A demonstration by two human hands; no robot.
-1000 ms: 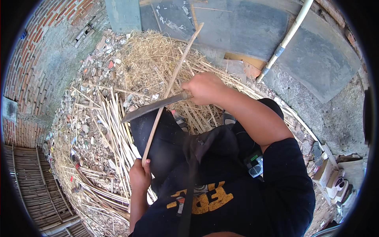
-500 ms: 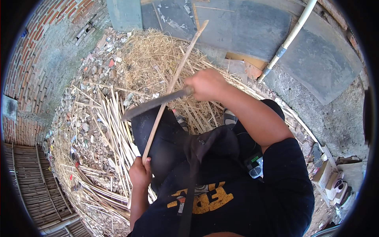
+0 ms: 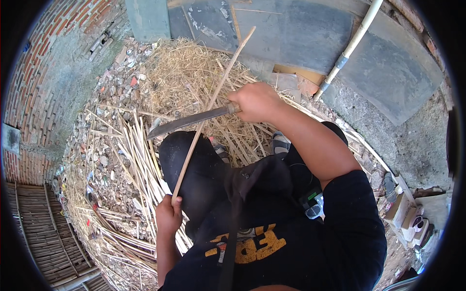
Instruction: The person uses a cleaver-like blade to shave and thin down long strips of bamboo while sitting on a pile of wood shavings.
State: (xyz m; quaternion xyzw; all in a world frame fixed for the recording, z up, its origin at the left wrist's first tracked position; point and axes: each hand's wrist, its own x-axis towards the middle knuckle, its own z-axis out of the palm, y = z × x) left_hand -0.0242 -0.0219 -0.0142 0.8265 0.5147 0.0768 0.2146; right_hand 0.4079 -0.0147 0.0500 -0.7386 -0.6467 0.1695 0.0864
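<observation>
I'm seeing a worn brick wall point(image 3: 43, 87) running along the left, with a slatted panel point(image 3: 36, 228) sitting near left. Loose rubble point(image 3: 109, 162) is covering the ground to the left. Far side, big grey sheets point(image 3: 296, 36) are standing in a row, and a pale pipe point(image 3: 357, 41) is slanting down far right. Some clutter point(image 3: 411, 225) is piling up near right, kinda too small to make out.

Worn brick wall point(image 3: 48, 92) curves down the upper left, and below it, lower left, dark bamboo slats point(image 3: 41, 228) take over! Across the top run grey panels point(image 3: 296, 36), a pale pipe point(image 3: 357, 41) slanting in front at upper right, rough concrete point(image 3: 383, 145) below that. Stony ground point(image 3: 104, 155) spreads through the left centre, all under soft, even light.
</observation>
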